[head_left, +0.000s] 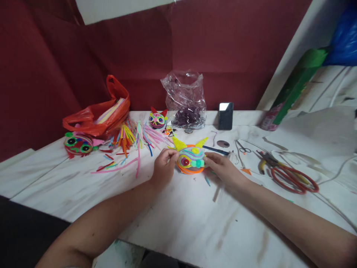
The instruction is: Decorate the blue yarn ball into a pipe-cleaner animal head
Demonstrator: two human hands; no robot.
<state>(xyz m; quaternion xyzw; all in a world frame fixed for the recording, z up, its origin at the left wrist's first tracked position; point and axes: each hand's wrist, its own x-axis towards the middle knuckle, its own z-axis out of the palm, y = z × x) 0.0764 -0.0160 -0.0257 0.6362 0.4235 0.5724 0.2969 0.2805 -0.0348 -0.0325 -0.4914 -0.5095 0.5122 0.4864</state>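
A round, mask-like face craft point(191, 160) made of coloured pipe cleaners is held upright just above the table. It has two yellow horns, an orange rim, a red eye and turquoise pieces. My left hand point(166, 163) pinches its left edge, the fingers curled in. On the opposite side, my right hand point(223, 167) grips the right edge, thumb and fingers together; some fingertips are hidden behind the craft. Behind my right hand lies a dark pen-like stick point(216, 150). A small blue scrap point(207, 181) is on the table below.
Two similar faces, one large point(78, 144) and one small point(157, 118), stand left and behind. Pipe-cleaner bundles point(124, 139) spill near a red plastic bag point(104, 121). A clear bag point(185, 100) and phone point(225, 117) stand back. Red-handled scissors point(287, 181), pliers point(262, 165) and small scissors point(245, 149) lie right.
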